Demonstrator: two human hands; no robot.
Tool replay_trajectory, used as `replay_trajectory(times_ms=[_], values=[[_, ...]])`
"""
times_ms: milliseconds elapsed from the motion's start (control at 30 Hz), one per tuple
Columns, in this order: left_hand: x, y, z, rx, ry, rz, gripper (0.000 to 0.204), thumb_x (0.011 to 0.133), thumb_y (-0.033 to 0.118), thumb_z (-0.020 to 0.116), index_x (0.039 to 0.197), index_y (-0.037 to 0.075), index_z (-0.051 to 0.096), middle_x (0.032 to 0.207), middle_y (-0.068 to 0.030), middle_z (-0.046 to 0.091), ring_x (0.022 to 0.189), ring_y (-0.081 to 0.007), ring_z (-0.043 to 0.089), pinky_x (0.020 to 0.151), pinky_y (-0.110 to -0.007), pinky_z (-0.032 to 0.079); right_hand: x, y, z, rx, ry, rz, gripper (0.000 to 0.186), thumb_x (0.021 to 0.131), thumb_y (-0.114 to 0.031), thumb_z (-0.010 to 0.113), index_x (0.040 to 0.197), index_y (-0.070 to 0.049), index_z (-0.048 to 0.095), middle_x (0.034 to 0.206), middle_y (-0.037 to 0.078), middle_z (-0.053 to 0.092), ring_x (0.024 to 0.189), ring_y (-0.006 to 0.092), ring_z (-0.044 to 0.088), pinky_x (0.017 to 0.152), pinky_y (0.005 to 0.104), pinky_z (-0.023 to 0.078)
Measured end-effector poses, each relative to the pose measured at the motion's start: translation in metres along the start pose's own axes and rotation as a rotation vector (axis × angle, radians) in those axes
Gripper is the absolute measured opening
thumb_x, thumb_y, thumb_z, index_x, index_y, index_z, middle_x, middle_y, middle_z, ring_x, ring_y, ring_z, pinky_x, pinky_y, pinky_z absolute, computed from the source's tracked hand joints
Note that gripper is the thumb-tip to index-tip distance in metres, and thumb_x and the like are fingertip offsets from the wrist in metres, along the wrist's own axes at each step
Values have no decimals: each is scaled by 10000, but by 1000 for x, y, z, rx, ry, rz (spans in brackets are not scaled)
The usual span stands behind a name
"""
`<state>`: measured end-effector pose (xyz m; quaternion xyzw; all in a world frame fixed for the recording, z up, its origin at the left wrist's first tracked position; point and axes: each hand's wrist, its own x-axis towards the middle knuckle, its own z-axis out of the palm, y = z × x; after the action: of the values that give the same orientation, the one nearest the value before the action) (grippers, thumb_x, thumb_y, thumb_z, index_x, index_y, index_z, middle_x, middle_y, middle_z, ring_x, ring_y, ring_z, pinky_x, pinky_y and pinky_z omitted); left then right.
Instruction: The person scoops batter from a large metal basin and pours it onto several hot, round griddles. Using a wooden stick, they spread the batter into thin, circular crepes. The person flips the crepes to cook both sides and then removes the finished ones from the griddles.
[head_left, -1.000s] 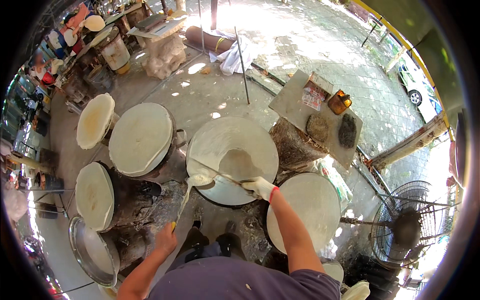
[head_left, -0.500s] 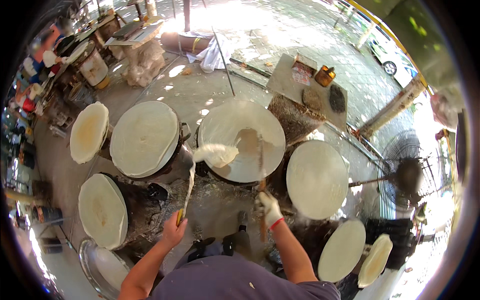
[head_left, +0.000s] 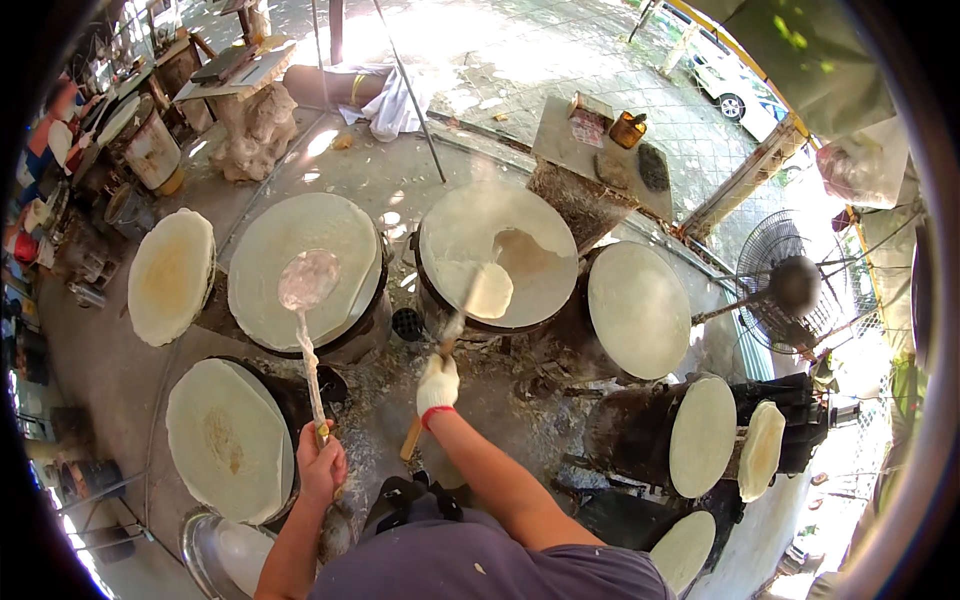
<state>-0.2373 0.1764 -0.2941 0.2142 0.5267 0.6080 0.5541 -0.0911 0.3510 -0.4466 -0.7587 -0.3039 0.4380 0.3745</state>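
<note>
My left hand (head_left: pixel 322 464) grips the handle of a ladle (head_left: pixel 310 282), whose batter-smeared bowl hangs over the back left round griddle, on which a pale sheet of batter (head_left: pixel 275 240) lies. In its white glove, my right hand (head_left: pixel 438 388) is closed around the wooden handle of a spreader (head_left: pixel 490 292). Its wide, batter-coated head is over the near part of the middle griddle (head_left: pixel 455 225). Wet batter covers much of that griddle, with a greyish-brown patch (head_left: pixel 530 252) showing right of its centre. Haze blurs its far side.
More batter-covered griddles (head_left: pixel 638 310) surround me, with a browned round (head_left: pixel 170 278) at far left and another (head_left: pixel 761 452) at right. A fan (head_left: pixel 797 285) stands right. Behind the middle griddle, a low table (head_left: pixel 625 180) holds an amber jar (head_left: pixel 628 130). People work at far left.
The ladle has swung left from the middle griddle to the back left one. My right hand has moved left and forward, turning the spreader's broad head into view. The whole view has shifted.
</note>
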Motion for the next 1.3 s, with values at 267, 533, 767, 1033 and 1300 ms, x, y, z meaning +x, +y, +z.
replay_trajectory(times_ms=[267,533,767,1033,1300], values=[[-23,13,-11,-88,43,-108,242,916,109,436,1153,59,422,565,-22,395,339,-89,342,320,-245,333,66,-10,-51,235,-78,173,371,884,-291,518,1077,16,594,826,149,648,740,262,612,691,370,468],[-26,11,15,-161,-32,-110,220,874,82,463,1091,85,427,573,-11,380,343,-90,331,322,-251,304,77,-2,-114,267,-191,129,264,867,-256,517,931,-11,592,617,50,549,506,155,498,475,303,390],[-21,-13,67,-223,-65,-127,194,883,72,471,1075,81,439,596,-10,388,345,-93,334,324,-255,308,75,19,-174,16,-439,210,228,884,-242,524,982,-44,582,630,20,537,473,109,458,431,272,356],[-12,-40,168,-247,-90,-169,170,872,107,521,1033,100,467,673,-27,421,431,-120,392,380,-272,351,150,19,-246,-396,-584,-173,295,886,-254,509,1046,-18,587,752,106,627,703,220,613,634,348,463],[1,-58,274,-244,-63,-189,191,836,115,580,976,92,451,722,-30,439,508,-131,421,441,-258,350,241,-22,-255,-424,-676,-530,315,890,-280,505,1023,-1,565,902,246,617,889,419,583,738,448,451]])
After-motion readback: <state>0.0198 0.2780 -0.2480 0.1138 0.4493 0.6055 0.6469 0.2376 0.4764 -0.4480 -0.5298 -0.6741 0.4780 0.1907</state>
